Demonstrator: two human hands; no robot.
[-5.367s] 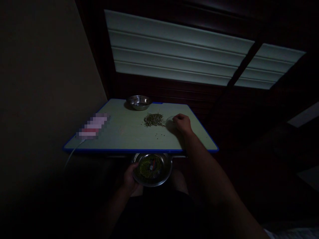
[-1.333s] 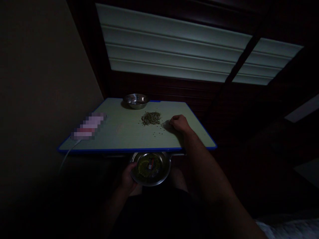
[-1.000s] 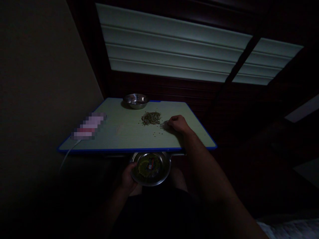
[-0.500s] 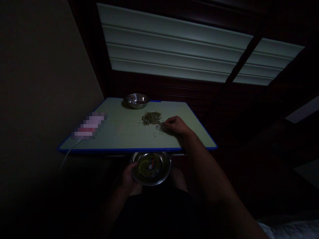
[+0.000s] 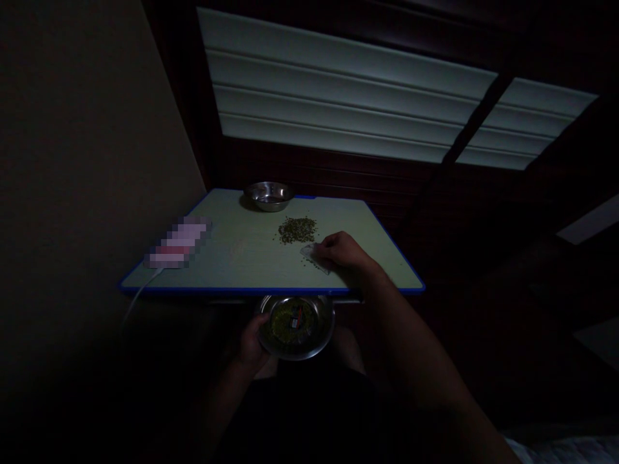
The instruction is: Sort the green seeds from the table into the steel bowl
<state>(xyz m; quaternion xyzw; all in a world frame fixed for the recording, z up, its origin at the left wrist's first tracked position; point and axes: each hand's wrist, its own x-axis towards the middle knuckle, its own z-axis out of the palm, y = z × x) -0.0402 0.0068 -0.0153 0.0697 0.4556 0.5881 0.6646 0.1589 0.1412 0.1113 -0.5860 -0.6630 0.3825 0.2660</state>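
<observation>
With fingers pinched, my right hand [image 5: 340,250] holds a clear plastic piece [image 5: 309,251] flat near the tabletop. A few loose grains lie around that piece. Just beyond it is a small heap of greenish-brown grains [image 5: 296,230] on the pale table [image 5: 242,258]. Below the front edge, my left hand [image 5: 254,341] grips the rim of a steel bowl [image 5: 309,354]. Inside this bowl are green grains [image 5: 280,322] and something with a dark and red label [image 5: 296,316]. The left fingers under the bowl are hidden.
A second steel bowl [image 5: 269,197] stands at the table's back edge. On the left lies a blurred-out pink object [image 5: 178,243] with a white cable [image 5: 140,293] hanging over the front edge. A wall rises at left, dark wood panelling behind.
My right hand has come slightly toward me, and more of the clear plastic piece now shows, covering some loose grains. My left hand keeps its hold on the bowl. The view has shifted slightly.
</observation>
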